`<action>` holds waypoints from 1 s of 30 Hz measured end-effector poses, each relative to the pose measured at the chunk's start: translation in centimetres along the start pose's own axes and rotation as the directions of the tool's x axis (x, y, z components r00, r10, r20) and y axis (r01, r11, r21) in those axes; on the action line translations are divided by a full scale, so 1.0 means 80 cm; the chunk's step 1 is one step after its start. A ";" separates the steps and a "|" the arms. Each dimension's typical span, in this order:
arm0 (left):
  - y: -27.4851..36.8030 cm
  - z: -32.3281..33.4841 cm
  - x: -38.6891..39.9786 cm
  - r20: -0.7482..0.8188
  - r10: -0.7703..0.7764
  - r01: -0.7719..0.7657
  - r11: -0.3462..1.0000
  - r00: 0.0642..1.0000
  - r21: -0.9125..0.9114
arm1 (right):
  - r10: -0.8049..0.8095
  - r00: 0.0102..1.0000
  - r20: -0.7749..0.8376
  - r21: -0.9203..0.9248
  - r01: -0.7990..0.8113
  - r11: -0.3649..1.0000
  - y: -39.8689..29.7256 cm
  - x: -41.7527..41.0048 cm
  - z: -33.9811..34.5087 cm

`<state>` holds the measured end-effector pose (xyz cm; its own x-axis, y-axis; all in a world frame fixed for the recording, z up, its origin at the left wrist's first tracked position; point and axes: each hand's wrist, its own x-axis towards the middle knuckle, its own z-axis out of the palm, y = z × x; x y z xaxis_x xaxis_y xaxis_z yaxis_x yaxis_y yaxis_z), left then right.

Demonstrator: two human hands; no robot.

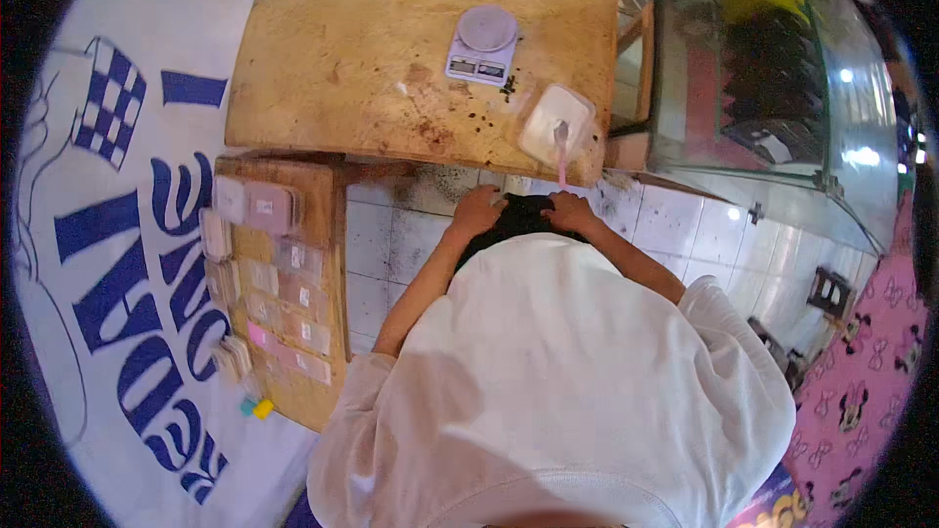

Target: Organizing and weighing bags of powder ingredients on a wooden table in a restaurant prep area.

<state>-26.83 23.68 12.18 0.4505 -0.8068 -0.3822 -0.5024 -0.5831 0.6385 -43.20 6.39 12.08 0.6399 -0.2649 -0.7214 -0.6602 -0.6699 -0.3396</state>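
My left hand rests on the black clothing over my lap, its fingers bent near the edge of the wooden table. On the other side of the lap lies my right hand, close to the handle end of a pink-handled spoon; whether it touches the handle I cannot tell. The spoon's bowl sits in an open plastic tub of white contents at the table's near right corner. Farther back stands a kitchen scale with a round platform. Dark bits are scattered between scale and tub.
A lower wooden table at the left bears several lidded plastic containers. To the right stands a glass display case. White floor tiles with dark specks show below. A lettered banner hangs at the far left.
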 end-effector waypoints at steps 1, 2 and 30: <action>0.011 -0.006 0.015 0.024 0.016 -0.016 1.000 1.000 0.005 | 0.022 1.000 -0.002 0.020 -0.022 1.000 0.004 -0.003 -0.002; 0.023 -0.010 0.028 0.112 0.034 -0.029 0.998 0.993 -0.051 | 0.094 0.995 -0.017 0.040 -0.093 0.995 0.007 -0.008 -0.003; 0.076 -0.032 0.136 0.825 0.175 0.461 0.758 0.538 -0.462 | 0.638 0.459 -0.618 0.665 -0.127 0.736 -0.091 0.005 -0.016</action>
<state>-23.08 11.58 13.62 -0.4543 -0.6149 -0.6446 0.1674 -0.7697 0.6161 -37.64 10.30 15.03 0.1159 -0.9777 -0.1749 -0.8287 0.0019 -0.5597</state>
